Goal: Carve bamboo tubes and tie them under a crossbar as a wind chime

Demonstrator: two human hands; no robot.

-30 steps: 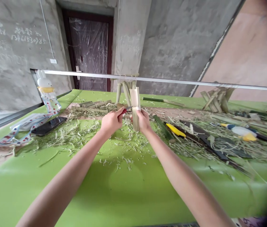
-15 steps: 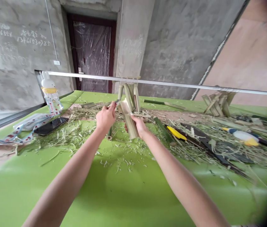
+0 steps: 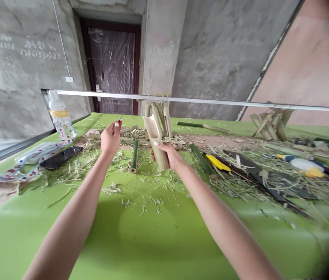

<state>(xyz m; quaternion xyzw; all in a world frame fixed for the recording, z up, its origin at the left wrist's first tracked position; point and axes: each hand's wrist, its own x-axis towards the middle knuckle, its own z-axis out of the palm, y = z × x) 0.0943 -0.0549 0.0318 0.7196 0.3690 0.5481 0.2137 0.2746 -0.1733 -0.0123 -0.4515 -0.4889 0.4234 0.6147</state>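
My right hand is wrapped round the lower part of a pale bamboo tube. The tube tilts away from me, and a long scooped opening is cut in its upper part. To its left, my left hand is closed on a small tool; only a red and blue bit shows past the fingers, so its kind is hidden. Between the hands, a thin green bamboo stick lies on the green table cover. Pale shavings are scattered in front of the tube.
Behind the tube stands a rack of hanging bamboo pieces. At right lie a yellow-handled tool, a dark blade and a white-and-yellow tool among shavings. At left are a phone and a rabbit-topped bottle. A metal rail crosses behind.
My left hand has moved left, away from the tube's upper end, with the small tool still in it. The tube has turned slightly in my right hand, its opening now showing more.
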